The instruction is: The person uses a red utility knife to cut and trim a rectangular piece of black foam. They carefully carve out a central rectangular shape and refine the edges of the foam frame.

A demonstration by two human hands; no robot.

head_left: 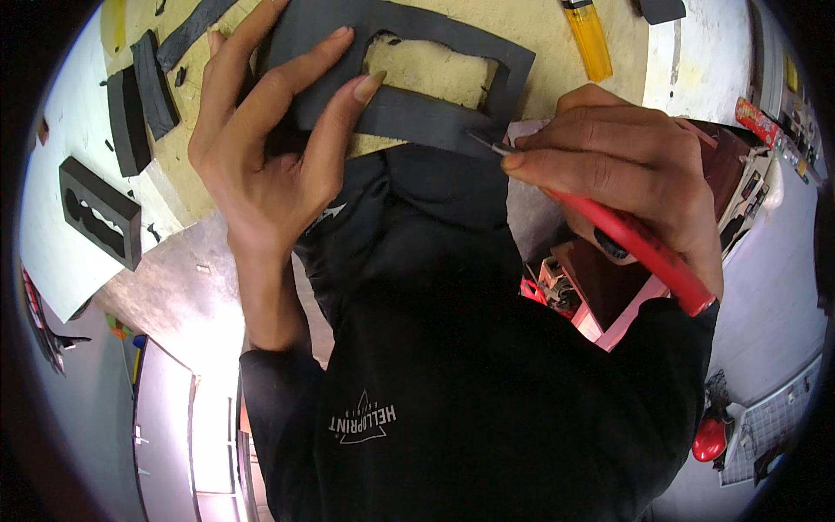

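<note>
A dark grey foam sheet (417,113) with a rectangular window cut out of it lies on a yellowish board (539,78). My left hand (270,148) presses flat on the sheet's left part, fingers spread. In my right hand (626,174) is a red-handled utility knife (644,248), gripped like a pen, and its thin blade tip (483,143) touches the lower right strip of the foam frame. My dark sleeves and torso fill the lower middle of the view.
Several dark foam offcuts (143,104) lie at the board's left. A black foam block with a cut-out slot (100,213) rests on white paper. A yellow lighter (590,39) lies at the top right. Red and pink boxes (600,296) sit under my right hand.
</note>
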